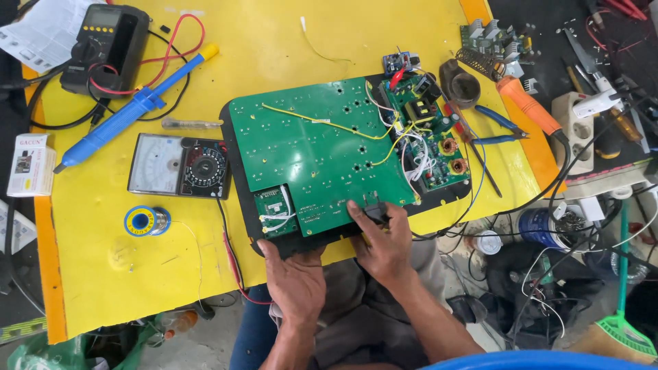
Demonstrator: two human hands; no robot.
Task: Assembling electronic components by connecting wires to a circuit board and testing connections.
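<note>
Hands work at the near edge of a large green circuit board (322,147) on a black tray (236,199), which overhangs the yellow surface (103,267). From the head camera, the left hand (295,277) grips the tray's near rim, fingers curled over it. The right hand (385,243) pinches a small black part (373,209) against the board edge. Just beyond that hand lie loose yellow wires (329,125) and copper coils (449,145); a slip could snag them. Left of the left hand, a red lead (233,264) trails off the edge and could catch, dragging the analog meter (179,165).
</note>
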